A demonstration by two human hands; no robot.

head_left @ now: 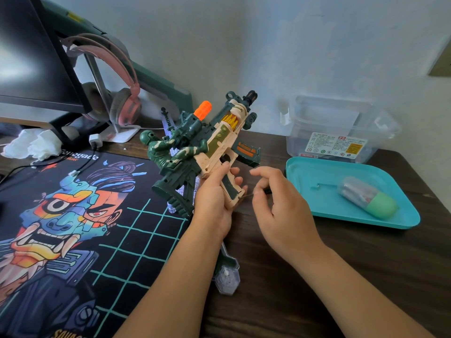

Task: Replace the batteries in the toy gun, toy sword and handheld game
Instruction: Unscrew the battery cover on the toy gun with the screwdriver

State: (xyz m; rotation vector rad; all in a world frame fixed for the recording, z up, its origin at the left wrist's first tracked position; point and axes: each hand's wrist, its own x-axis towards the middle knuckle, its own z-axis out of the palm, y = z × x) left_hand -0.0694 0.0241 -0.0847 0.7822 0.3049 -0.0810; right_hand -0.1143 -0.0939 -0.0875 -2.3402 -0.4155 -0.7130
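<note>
- The left grip [214, 193] is curled round the handle of the beige and dark-green plastic toy gun [212, 140], holding it above the dark wooden worktop [292, 276] with the muzzle tilted up and away.
- The right grip [275, 203] pinches a thin black-handled screwdriver [266, 191], whose tip is at the handle's base.
- A teal plastic tray [317, 211] lies near, to the right.

Between the left hand [214, 198] and right hand [275, 203] the gap is narrow, crossed by the screwdriver [249, 196] the right one pinches; the toy gun [207, 142] gripped by the left rises beyond both. Just right of the right hand the teal tray [317, 203] blocks with its rim. Nearer the person than that hand lies bare counter [268, 301], with the toy sword [227, 274] under the left forearm.
</note>
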